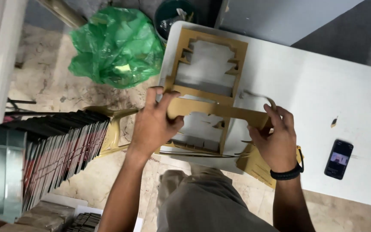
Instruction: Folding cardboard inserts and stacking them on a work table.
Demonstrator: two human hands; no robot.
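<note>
Two hands hold one brown cut-out board over the white table [323, 86].

The left hand [153, 124] is closed on the left end of the cardboard frame [213, 107], the right hand [275, 139] grips its right end. Right of the frame, a black phone [339, 159] lies on the table; left of it, a green plastic bag [117, 47] on the floor.

Bare forearms, black wristband [285, 174] on right wrist, grey-olive trousers [202, 202].

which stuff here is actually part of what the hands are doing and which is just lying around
In use: left hand and right hand gripping a brown cut-out frame piece; second frame beneath it on the white table.

Lying about: phone, green bag, stacked panels, bin.
</note>
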